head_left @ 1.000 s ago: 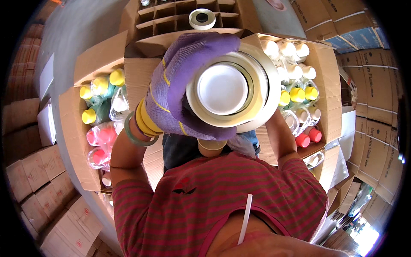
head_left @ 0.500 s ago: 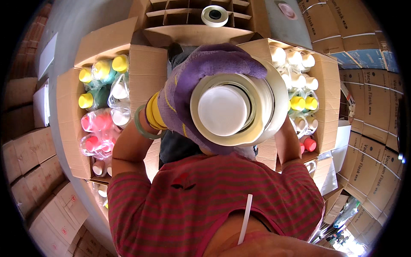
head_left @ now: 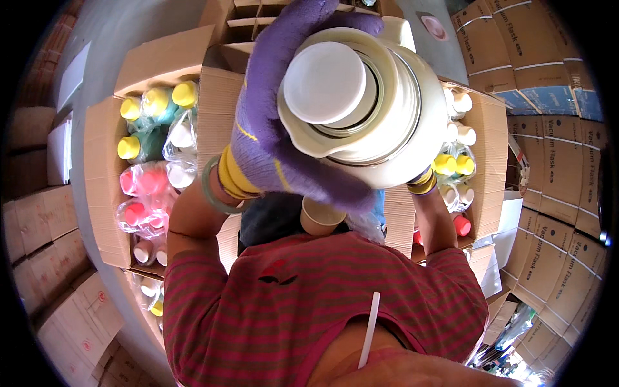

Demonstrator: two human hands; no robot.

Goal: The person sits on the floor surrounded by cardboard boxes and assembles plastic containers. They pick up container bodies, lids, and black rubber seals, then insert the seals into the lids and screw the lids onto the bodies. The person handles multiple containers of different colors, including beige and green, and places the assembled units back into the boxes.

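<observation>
A large cream vacuum flask (head_left: pixel 432 122) with a round white stopper (head_left: pixel 324 82) fills the upper middle, its top toward me. My left hand (head_left: pixel 264 122), in a purple knitted glove with a yellow cuff, is closed around the flask's neck and spout rim. My right forearm reaches up behind the flask. Only the yellow glove cuff (head_left: pixel 423 182) shows there; the fingers are hidden by the flask's body. Below my left hand, in front of my shirt, an open beige cup (head_left: pixel 320 216) is seen beside some clear plastic wrapping (head_left: pixel 366 226).
To the left an open carton (head_left: pixel 100 187) holds plastic-wrapped flasks with yellow, red and white tops. Another carton (head_left: pixel 490 155) of flasks stands right. Beyond the flask is a divided carton (head_left: pixel 238 32). Stacked brown cartons (head_left: pixel 548 155) line the right side; a pink dish-like object (head_left: pixel 433 28) lies on the floor.
The flask and my left hand have moved up and away from my body, and the flask's tilt differs. The beige cup has come into sight. The white lid on the divided carton is now out of sight.
</observation>
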